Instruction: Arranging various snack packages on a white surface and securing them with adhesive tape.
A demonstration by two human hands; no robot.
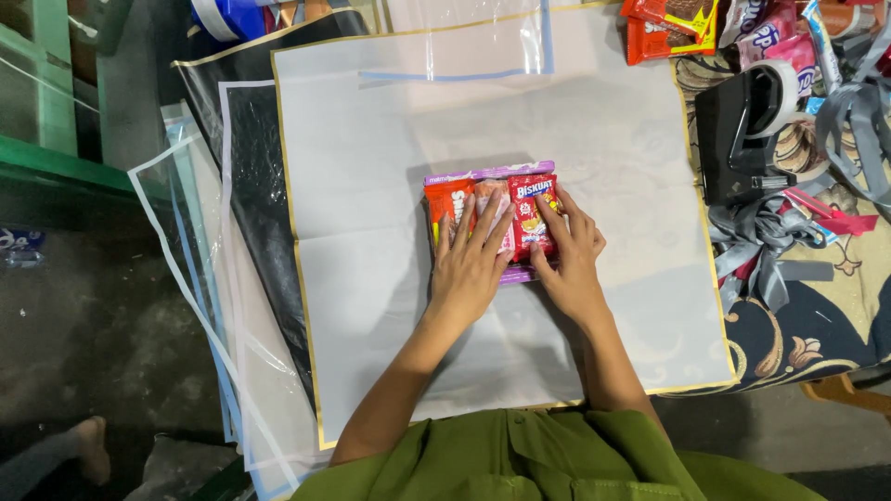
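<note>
Head view shows the left hand point(471, 263) and right hand point(568, 257) lying open, fingers spread flat (gripping nothing), on the snack packs point(492, 219) at the middle of the white sheet point(371, 278), apparently steadying them; the tape dispenser point(742, 134) sits right of it.

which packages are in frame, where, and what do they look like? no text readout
Orange-red snack packet: centre of the white sheet, under the left hand; flat, rectangular.
Red biscuit packet: beside it, under the right hand; flat, red with yellow.
Purple packet: beneath both, only edges showing.
Red wrappers: top right, glossy, piled.
Pink and white wrappers: top right, next to the red ones.
</note>
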